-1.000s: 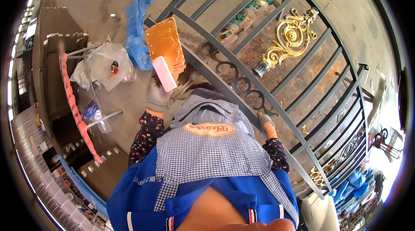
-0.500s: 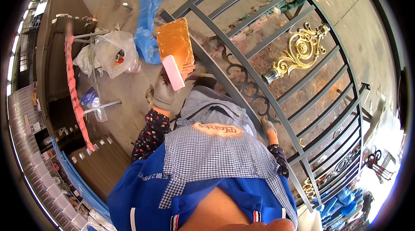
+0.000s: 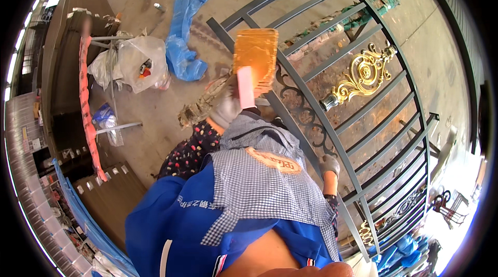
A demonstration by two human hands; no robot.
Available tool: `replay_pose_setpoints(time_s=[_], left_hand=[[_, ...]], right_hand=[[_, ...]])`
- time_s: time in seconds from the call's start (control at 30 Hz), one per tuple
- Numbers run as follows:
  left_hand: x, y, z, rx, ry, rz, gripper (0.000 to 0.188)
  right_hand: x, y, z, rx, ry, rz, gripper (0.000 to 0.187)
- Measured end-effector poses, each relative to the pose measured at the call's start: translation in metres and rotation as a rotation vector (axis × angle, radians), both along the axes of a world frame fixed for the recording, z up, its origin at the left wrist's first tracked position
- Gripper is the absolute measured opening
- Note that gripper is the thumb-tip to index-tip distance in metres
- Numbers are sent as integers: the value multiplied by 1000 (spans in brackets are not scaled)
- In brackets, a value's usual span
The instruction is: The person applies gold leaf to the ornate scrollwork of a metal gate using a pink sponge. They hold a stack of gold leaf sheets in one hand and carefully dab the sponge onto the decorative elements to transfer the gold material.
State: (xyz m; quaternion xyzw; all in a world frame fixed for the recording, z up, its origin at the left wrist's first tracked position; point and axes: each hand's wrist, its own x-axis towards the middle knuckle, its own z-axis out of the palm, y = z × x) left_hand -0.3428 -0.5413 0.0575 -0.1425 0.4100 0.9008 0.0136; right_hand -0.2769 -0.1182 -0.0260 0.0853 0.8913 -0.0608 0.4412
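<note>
My left hand (image 3: pixel 226 110), in a pale grey glove, is closed at the lower end of a gold-coated rectangular board (image 3: pixel 255 51). A pink block (image 3: pixel 245 86) lies against the board's lower part, beside the same hand. My right hand (image 3: pixel 329 164), also gloved, is at the dark grey metal railing (image 3: pixel 334 134), next to its black scrollwork (image 3: pixel 306 114). Its fingers are curled; whatever they hold, if anything, is too small to make out. Farther up the railing, a gold scroll ornament (image 3: pixel 363 72) sits between the bars, with bare dark metal at its ends.
A support wrapped in green and tattered material (image 3: pixel 376 5) runs beneath the railing. Blue plastic sheeting (image 3: pixel 181 38) lies on the floor to the left. A clear plastic bag (image 3: pixel 140 62) hangs on a metal frame with a red-wrapped bar (image 3: pixel 85 106). Brown panels (image 3: pixel 111 199) stand farther left.
My left hand has brought the gold board and pink block rightward, up to the railing's edge. My right hand has shifted slightly right and down, its fingers now more curled.
</note>
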Motion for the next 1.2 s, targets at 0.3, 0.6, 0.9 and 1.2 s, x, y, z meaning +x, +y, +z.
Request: replay_pose_setpoints(time_s=[0.3, 0.6, 0.9, 1.2], left_hand=[[-33, 14, -21, 387, -127, -112, 33], [-41, -10, 2, 228, -103, -274, 41], [-45, -38, -9, 392, -188, -286, 44], [-45, -45, -25, 401, -211, -296, 44]], right_hand=[[-81, -195, 169, -807, 1074, 227, 41], [-97, -264, 145, -601, 1110, 600, 51], [-81, -272, 181, -869, 984, -238, 55], [-102, -305, 146, -584, 1079, -149, 56]])
